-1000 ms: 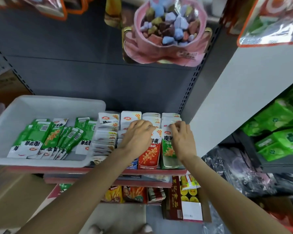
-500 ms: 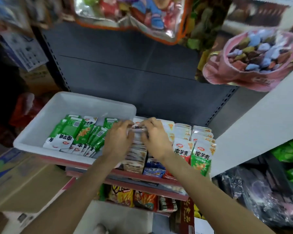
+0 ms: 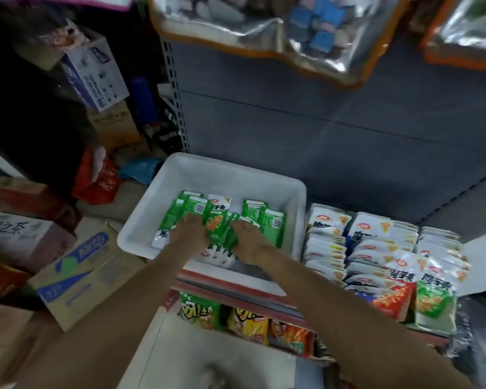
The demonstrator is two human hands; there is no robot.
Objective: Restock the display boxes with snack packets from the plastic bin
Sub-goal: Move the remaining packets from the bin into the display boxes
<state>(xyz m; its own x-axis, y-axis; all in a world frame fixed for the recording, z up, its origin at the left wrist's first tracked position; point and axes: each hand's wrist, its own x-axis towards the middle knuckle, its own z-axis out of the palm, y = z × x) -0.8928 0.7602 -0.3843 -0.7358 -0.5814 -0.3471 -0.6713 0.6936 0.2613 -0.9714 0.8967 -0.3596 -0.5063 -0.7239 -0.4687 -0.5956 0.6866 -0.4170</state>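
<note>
In the head view, both hands are down inside the white plastic bin (image 3: 208,175), which stands on the shelf (image 3: 236,279) to the left of the display boxes (image 3: 385,248). The left hand (image 3: 190,230) lies on the left part of the green snack packets (image 3: 271,223), and the right hand (image 3: 249,238) lies on the right part of the same group. The packets between the two hands stand a little fanned, with their long axis going from the near wall of the bin toward the far wall, so they point away from the person. The fingers of both hands reach forward along this axis, and the packets are directly under and in front of them.

The picture is blurred at the fingertips. The fingers of both hands look bent down onto the packets, but I cannot tell if they already clamp a bundle or only press on it.

I judge that both hands are equally near to the packets, one on each side. The display boxes are to the right, just beside the bin, so the right hand has the shorter way. The next move probably needs the hands to squeeze the bundle from both sides and carry it to the right without letting the packets slide apart.
</note>
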